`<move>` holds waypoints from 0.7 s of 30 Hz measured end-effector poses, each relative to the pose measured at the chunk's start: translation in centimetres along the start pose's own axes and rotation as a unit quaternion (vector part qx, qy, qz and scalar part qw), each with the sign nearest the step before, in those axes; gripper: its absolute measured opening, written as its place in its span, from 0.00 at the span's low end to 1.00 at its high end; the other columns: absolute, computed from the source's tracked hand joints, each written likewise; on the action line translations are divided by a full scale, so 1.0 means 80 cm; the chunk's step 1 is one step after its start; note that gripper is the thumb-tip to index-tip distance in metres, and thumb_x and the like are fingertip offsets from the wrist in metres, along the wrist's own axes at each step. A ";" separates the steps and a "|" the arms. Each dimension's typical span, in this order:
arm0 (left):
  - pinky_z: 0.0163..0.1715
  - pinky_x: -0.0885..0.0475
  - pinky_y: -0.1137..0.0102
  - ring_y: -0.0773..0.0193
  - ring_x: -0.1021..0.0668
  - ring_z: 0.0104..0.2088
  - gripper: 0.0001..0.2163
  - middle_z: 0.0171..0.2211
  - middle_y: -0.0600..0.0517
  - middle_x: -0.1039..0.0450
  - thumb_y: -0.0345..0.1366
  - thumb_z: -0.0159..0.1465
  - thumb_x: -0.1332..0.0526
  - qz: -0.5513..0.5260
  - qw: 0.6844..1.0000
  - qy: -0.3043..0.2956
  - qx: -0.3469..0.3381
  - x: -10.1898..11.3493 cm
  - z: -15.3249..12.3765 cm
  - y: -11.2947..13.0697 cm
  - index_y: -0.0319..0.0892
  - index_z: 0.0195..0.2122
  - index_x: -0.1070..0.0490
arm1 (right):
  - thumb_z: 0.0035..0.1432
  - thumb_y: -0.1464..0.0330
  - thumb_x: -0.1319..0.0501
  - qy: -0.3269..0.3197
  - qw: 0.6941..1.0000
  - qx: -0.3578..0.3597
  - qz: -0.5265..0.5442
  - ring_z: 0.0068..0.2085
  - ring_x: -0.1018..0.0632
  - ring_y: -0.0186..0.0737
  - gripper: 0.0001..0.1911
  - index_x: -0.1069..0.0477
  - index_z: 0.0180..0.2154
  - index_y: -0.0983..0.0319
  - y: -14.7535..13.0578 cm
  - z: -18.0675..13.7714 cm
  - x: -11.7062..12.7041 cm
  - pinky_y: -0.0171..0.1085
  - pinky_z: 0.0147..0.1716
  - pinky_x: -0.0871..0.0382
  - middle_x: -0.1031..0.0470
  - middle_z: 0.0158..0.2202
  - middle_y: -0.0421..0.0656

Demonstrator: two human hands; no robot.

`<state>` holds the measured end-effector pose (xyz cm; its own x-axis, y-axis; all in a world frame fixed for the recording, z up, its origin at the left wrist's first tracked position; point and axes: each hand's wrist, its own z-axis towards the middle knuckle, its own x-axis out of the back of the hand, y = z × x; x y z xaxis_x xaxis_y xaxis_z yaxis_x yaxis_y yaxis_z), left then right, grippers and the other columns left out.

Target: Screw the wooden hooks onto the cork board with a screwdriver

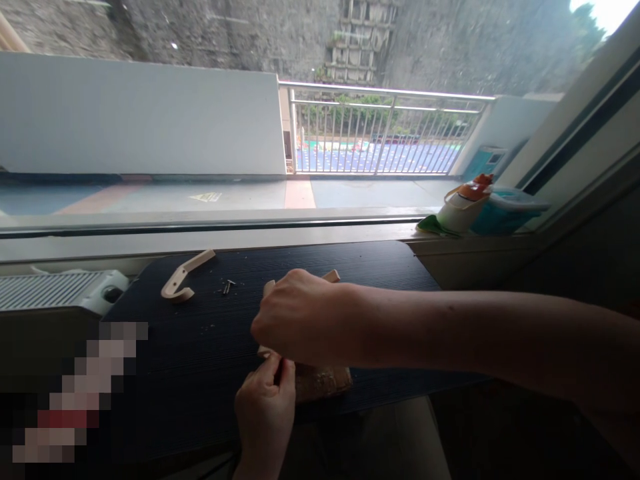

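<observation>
My right hand (300,320) reaches in from the right and is closed over a pale wooden piece (327,381) lying on the dark tabletop (200,347); wooden ends stick out above the knuckles. My left hand (265,407) comes up from below, its fingers pinched together against the near edge of the same piece. What the fingertips pinch is hidden. A separate wooden hook (183,280) lies apart at the back left of the tabletop. A couple of small dark screws (229,287) and some wood crumbs lie between the hook and my hands.
The tabletop stands against a window sill (200,237). A white and teal container with an orange lid (475,207) rests on the sill at the right. A white ribbed radiator (60,290) is at the left. A blurred patch covers the lower left.
</observation>
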<state>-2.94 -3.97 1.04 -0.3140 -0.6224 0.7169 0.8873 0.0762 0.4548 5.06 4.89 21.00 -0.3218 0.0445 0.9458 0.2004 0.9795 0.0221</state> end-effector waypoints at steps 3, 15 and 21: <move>0.17 0.41 0.72 0.65 0.28 0.14 0.15 0.15 0.50 0.27 0.36 0.60 0.48 -0.001 1.000 -0.002 -0.006 0.002 0.001 0.001 0.43 0.21 0.26 | 0.53 0.80 0.42 0.010 1.000 0.015 0.008 0.32 0.24 0.39 0.07 0.29 0.25 0.67 -0.001 0.005 -0.008 0.34 0.27 0.34 0.26 0.26 0.46; 0.17 0.41 0.73 0.67 0.29 0.15 0.14 0.16 0.51 0.26 0.35 0.60 0.47 -0.011 1.000 -0.005 -0.003 0.003 0.001 0.001 0.42 0.22 0.25 | 0.54 0.78 0.43 -0.013 1.000 -0.025 0.005 0.33 0.24 0.40 0.06 0.28 0.30 0.67 -0.001 0.001 0.001 0.36 0.28 0.33 0.26 0.29 0.48; 0.16 0.46 0.71 0.68 0.34 0.11 0.16 0.10 0.51 0.34 0.32 0.56 0.49 0.015 1.000 0.008 -0.011 0.004 0.001 0.001 0.44 0.11 0.36 | 0.50 0.82 0.42 -0.014 1.000 -0.007 -0.007 0.32 0.25 0.40 0.08 0.29 0.24 0.67 -0.016 -0.004 0.006 0.36 0.27 0.35 0.26 0.27 0.46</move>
<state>-3.02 -4.11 1.38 -0.2820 -0.6328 0.7212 0.9032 0.0784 0.4220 4.97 3.62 21.50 -0.3503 0.0370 0.9359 0.2095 0.9770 0.0398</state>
